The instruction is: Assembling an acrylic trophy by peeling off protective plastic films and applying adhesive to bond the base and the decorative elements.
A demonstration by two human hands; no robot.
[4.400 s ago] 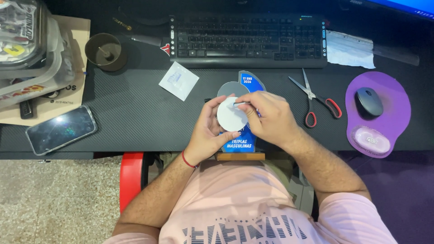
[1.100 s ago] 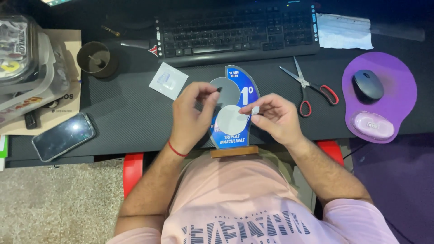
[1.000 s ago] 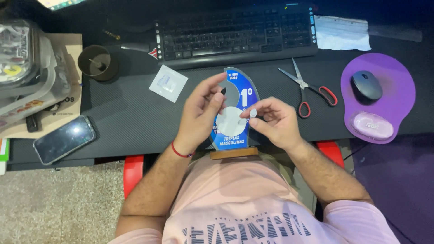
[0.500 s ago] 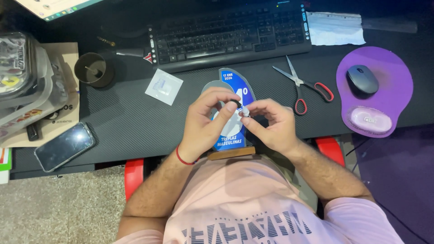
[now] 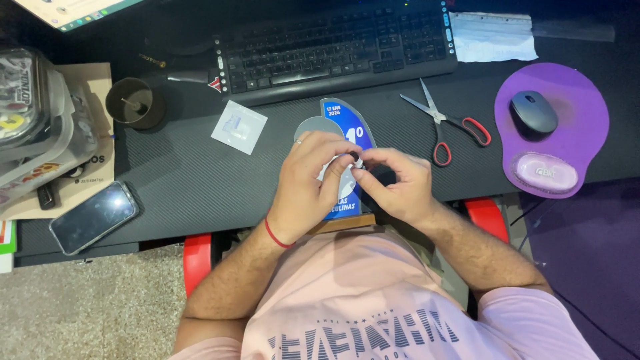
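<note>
Blue trophy plaque (image 5: 347, 127) stands behind both hands, left hand (image 5: 308, 180) and right hand (image 5: 395, 183) pinching its white disc (image 5: 347, 175).

White round pad, held whole and flat between both hands over four seconds back, now mostly hidden; only a sliver shows at the fingertips. Left hand (image 5: 310, 180) has closed in from the left edge of the blue plaque (image 5: 347, 133) and now covers its middle. Right hand (image 5: 397, 183) has moved in to meet it, fingers (image 5: 360, 175) of both pinched together at one spot. More of the plaque's lower half is covered than a second ago.
</note>
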